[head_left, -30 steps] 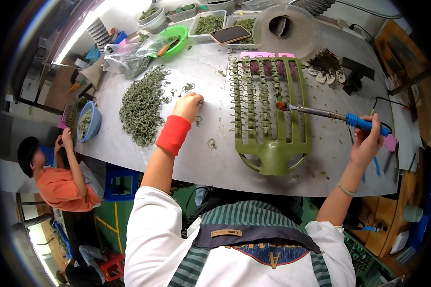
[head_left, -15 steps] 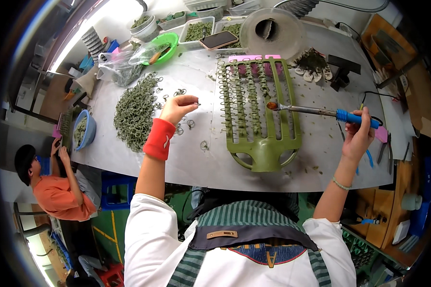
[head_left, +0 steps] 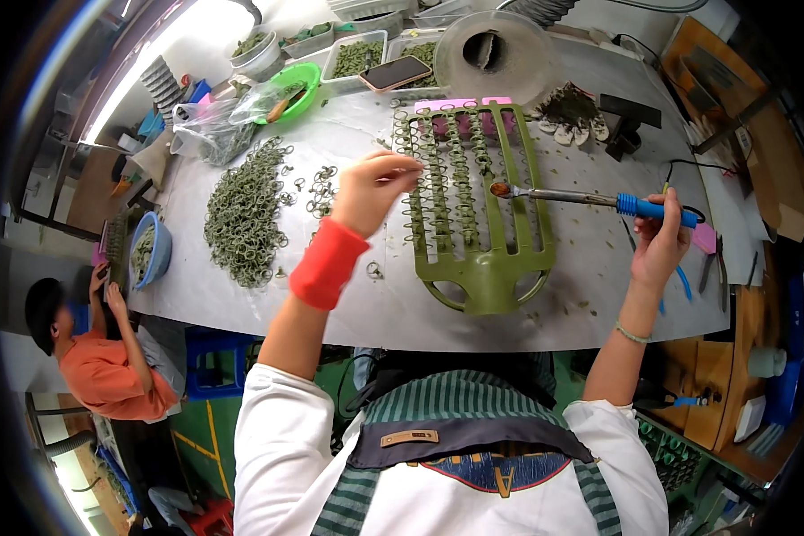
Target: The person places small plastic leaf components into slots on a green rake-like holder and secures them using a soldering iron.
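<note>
My right hand (head_left: 659, 241) grips the blue handle of a soldering iron (head_left: 572, 196); its long metal shaft points left and ends in a round, brownish spoon-like tip over the rack. Below that tip lies an olive-green plastic rack (head_left: 489, 279) with parallel bars, several of them lined with small green rings (head_left: 460, 183). At the rack's left edge, my left hand (head_left: 371, 195) has its fingertips pinched together; whatever is between them is too small to make out. A red wristband (head_left: 329, 263) circles my left wrist. Farther left is a heap of loose green rings (head_left: 246, 219).
Behind stand a green bowl (head_left: 311, 79), tubs of green pieces (head_left: 355, 59), a phone (head_left: 395, 74) and a large clear funnel (head_left: 531, 67). A glove (head_left: 573, 116), a black stand (head_left: 630, 125) and pliers (head_left: 707, 263) lie right. A co-worker (head_left: 112, 375) sits at left.
My left hand has moved right, from beside the loose rings to the rack's left edge. My right hand still holds the soldering iron in nearly the same place.
</note>
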`<action>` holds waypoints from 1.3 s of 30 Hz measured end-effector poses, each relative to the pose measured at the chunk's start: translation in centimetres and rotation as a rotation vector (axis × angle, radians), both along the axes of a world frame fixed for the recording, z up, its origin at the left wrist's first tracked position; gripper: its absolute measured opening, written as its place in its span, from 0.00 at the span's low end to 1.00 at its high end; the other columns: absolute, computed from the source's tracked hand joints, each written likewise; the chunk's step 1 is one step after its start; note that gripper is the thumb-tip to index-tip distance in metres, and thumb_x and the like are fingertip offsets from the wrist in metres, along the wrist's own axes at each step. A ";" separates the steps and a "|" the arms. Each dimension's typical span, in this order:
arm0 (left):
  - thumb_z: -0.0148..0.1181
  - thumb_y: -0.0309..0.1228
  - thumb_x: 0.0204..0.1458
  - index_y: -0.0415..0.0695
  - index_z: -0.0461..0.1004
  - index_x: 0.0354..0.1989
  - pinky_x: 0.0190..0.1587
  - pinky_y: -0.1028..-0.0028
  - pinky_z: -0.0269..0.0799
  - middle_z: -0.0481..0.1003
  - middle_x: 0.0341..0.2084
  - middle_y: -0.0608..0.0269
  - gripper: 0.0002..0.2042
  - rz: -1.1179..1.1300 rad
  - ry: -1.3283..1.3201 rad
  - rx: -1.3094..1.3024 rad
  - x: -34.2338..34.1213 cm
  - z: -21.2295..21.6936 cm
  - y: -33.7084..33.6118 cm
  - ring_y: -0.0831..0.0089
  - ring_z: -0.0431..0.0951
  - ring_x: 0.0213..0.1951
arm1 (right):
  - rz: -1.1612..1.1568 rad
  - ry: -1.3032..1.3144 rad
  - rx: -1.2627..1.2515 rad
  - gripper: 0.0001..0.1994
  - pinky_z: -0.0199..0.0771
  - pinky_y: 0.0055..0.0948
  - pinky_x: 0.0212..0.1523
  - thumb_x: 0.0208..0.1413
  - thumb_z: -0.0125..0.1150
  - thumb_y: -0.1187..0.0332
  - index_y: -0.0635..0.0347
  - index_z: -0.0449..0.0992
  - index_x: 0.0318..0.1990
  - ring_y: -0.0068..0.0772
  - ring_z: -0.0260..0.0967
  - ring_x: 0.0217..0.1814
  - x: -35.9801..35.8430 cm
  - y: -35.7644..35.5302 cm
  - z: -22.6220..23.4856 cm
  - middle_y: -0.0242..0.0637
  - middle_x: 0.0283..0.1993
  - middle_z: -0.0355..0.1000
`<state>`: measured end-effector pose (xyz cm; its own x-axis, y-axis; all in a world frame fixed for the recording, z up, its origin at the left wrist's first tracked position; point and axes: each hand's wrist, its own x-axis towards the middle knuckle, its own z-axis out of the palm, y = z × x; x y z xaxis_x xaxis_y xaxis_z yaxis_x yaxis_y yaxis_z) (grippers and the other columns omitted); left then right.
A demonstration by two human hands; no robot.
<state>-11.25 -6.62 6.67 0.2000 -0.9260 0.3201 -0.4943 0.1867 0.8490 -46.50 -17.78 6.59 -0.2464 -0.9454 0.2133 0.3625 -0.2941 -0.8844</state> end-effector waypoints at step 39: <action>0.63 0.23 0.49 0.40 0.79 0.35 0.32 0.80 0.72 0.79 0.27 0.63 0.05 0.234 -0.090 0.173 2.0 -1.4 3.5 0.80 0.75 0.27 | -0.001 0.041 0.047 0.14 0.63 0.18 0.18 0.55 0.61 0.60 0.63 0.76 0.25 0.19 0.66 0.17 -0.4 1.0 0.0 0.34 0.24 0.73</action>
<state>-9.23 -3.10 5.24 0.3927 -0.9004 0.1874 -0.5814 -0.0852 0.8091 -46.91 -16.75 6.63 -0.2391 -0.9544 0.1785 0.3250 -0.2519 -0.9115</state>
